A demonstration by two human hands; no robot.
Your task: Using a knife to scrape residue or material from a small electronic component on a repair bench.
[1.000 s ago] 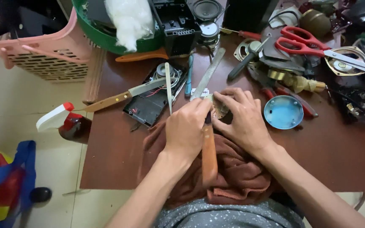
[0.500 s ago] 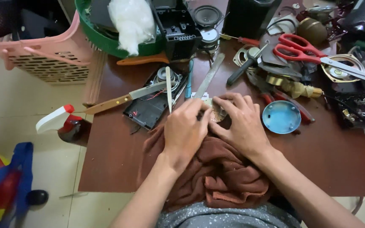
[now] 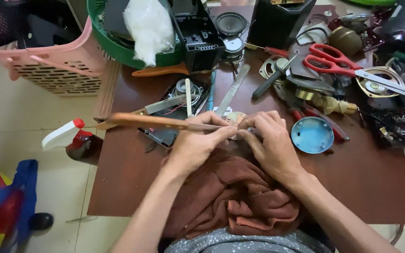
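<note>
We find both hands, left (image 3: pixel 194 149) and right (image 3: pixel 269 143), pinched on a knife (image 3: pixel 155 122) at frame centre: stiff, light, best held by its wooden handle.

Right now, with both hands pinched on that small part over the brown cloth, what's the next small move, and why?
Probably keep the right hand steady and ease the wooden-handled tool in the left hand gently at the small round part. The tool lies level, handle out to the left, its tip hidden at the fingers, and the part sits just above the brown cloth.

Red scissors (image 3: pixel 333 63), blue lid (image 3: pixel 312 135)
</note>
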